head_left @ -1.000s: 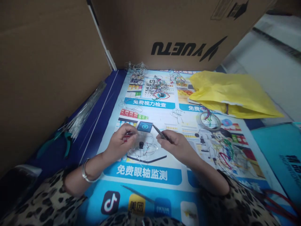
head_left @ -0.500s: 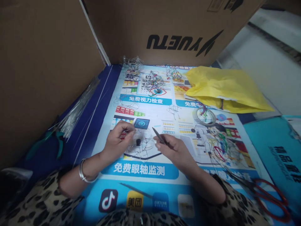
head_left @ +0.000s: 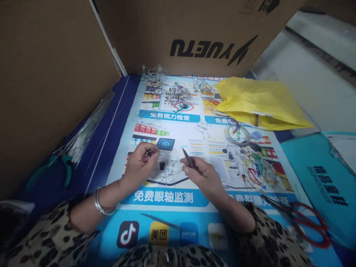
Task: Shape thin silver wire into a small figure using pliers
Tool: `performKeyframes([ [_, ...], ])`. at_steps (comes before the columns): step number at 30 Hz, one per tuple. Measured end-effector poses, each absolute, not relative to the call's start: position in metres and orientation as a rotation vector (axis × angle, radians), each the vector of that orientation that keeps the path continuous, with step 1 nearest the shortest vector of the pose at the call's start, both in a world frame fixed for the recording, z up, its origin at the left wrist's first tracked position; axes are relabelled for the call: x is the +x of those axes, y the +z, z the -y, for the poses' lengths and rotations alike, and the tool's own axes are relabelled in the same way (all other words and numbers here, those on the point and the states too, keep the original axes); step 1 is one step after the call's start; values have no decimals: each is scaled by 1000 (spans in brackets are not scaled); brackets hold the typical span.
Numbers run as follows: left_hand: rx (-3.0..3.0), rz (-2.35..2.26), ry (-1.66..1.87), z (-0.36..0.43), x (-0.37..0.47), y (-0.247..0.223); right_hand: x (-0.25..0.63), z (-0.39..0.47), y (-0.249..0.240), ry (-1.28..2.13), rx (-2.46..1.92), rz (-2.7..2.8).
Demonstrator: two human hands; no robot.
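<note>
I'm angling my left hand (head_left: 140,162) inward, pinching one thin wire (head_left: 151,151); my right hand (head_left: 204,176) is gripping one dark tool (head_left: 188,157).

"How's the left hand (head_left: 141,163)?"
"Pinching, thumb to forefinger, tips turned inward."
"And the right hand (head_left: 202,175)?"
"Fingers curled, thumb pressed against them. The two hands sit apart, nearly level."
"Arms?"
"Left forearm (head_left: 86,217) and right forearm (head_left: 237,212) both slant inward."

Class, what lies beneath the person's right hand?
The printed sheet shows around the right hand, which grips a dark pointed tool; whatever the hand covers cannot be seen.
</note>
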State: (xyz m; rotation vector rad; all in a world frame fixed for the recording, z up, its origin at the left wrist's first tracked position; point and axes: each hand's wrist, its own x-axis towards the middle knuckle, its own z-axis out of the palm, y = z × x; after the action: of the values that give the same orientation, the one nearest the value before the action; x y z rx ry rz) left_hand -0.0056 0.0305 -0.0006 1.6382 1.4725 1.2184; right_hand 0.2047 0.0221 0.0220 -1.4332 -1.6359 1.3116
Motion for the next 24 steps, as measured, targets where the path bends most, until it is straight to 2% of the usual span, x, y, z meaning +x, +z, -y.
performKeyframes([
  [14, 1645, -1477, 1168, -30, -3, 1, 206, -22, 18, 1321, -1422, 1542],
  [24, 1648, -1423, 1122, -30, 3, 1, 207, -29, 15, 1046, -1495, 1726],
])
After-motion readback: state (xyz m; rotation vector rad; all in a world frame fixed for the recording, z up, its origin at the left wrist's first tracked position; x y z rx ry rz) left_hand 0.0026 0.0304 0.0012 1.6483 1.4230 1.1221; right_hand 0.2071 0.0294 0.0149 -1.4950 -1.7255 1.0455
